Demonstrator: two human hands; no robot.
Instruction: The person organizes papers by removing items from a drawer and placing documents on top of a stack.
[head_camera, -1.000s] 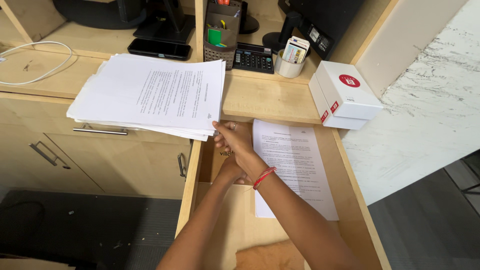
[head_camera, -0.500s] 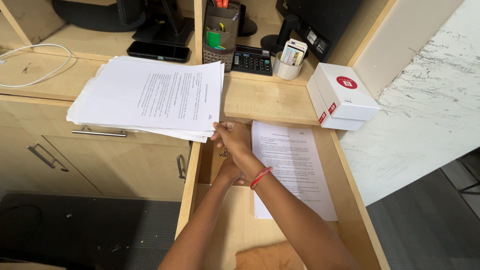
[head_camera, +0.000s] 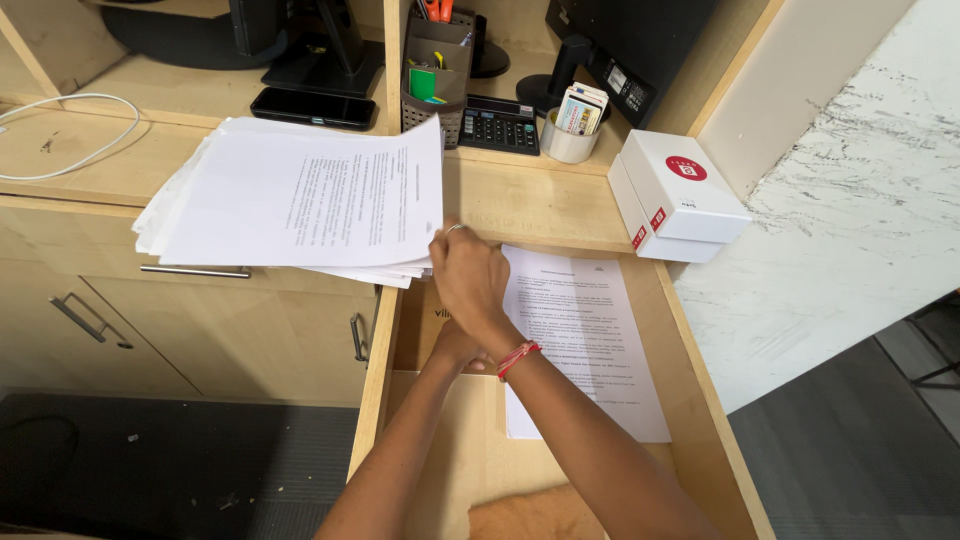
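Right hand (head_camera: 468, 280) crosses over left hand (head_camera: 455, 345), fingers curled, forearms extended.

Bare arms; red wristband (head_camera: 516, 357), finger ring (head_camera: 453, 228).

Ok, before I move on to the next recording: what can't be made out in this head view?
- Left hand: mostly covered by the right hand and wrist, so its grip cannot be told.
- Right fingertips: hidden behind the edge of the paper stack; how many sheets they pinch is unclear.
- Brown item in the drawer: largely under both hands.
- Monitor: cut off by the top edge.
- Text on the single sheet: too small to read.
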